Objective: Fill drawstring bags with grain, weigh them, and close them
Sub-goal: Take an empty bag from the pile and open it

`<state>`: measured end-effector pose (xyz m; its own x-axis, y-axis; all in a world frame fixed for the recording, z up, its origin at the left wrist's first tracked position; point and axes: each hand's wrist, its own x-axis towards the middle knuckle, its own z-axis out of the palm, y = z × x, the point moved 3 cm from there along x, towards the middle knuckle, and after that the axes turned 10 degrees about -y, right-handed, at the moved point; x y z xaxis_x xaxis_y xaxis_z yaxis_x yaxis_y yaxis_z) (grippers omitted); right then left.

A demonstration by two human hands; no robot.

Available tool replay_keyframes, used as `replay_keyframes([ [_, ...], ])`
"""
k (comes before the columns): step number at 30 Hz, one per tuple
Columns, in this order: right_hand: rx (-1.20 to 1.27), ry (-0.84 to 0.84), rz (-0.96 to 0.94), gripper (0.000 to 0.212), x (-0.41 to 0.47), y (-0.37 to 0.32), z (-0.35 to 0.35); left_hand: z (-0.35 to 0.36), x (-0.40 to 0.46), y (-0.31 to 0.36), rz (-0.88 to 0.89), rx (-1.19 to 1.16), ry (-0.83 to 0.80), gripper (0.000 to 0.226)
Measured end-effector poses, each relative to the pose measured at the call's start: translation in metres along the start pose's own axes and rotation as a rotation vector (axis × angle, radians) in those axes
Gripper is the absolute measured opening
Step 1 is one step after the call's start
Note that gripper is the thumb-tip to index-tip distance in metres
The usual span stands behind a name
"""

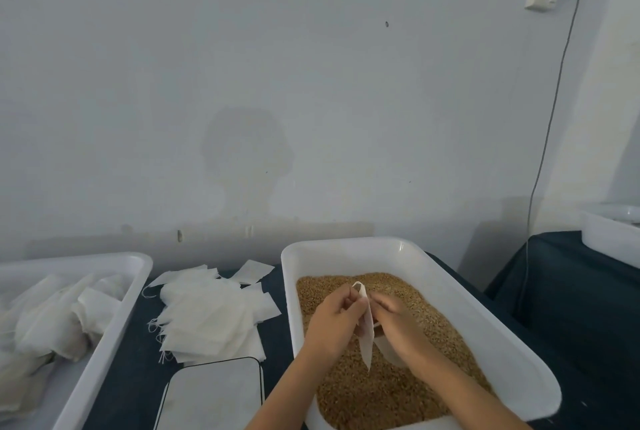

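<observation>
- The left hand (334, 320) and the right hand (398, 320) meet above the grain (398, 391), each pinching one side of a small white drawstring bag (366, 332) held edge-on with its mouth up.
- The grain fills a white tub (450, 294) on the dark-covered surface (128, 370).
- A flat scale (211, 395) lies left of the tub.
- Behind the scale lies a loose heap of empty bags (207, 315).
- At far left, a second white tub (104, 336) holds more bags.
</observation>
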<state>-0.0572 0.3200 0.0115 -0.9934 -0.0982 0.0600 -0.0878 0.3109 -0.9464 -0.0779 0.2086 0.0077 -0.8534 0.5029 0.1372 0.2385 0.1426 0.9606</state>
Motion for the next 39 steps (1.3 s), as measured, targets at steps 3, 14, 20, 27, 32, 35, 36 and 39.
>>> replay_keyframes([
  [3,-0.084,0.0,0.003,0.034,-0.001,0.002,-0.001,0.001,0.0,-0.001,-0.006,0.081,0.023,0.019],
  [14,0.04,-0.012,0.002,0.038,-0.005,-0.006,0.0,0.001,-0.002,0.004,0.064,0.132,0.011,0.031],
  [20,-0.351,0.129,0.07,0.031,-0.004,0.006,-0.01,-0.002,-0.001,-0.003,-0.019,0.249,0.137,0.024],
  [27,-0.262,0.075,0.135,0.031,-0.002,0.012,-0.009,0.003,-0.002,0.0,0.059,0.363,0.102,0.024],
  [32,-0.499,0.128,0.116,0.027,-0.004,0.009,-0.01,0.002,-0.004,0.005,0.165,0.633,0.214,0.02],
  [35,-0.52,0.161,0.101,0.029,-0.006,0.005,-0.01,0.008,-0.005,0.004,0.166,0.879,0.195,0.021],
  [36,-0.511,0.163,0.107,0.029,-0.007,0.005,-0.011,0.009,-0.004,0.002,0.154,0.927,0.176,0.023],
  [39,-0.43,0.187,0.131,0.028,-0.008,0.005,-0.015,0.013,-0.004,0.0,0.14,1.024,0.118,0.036],
])
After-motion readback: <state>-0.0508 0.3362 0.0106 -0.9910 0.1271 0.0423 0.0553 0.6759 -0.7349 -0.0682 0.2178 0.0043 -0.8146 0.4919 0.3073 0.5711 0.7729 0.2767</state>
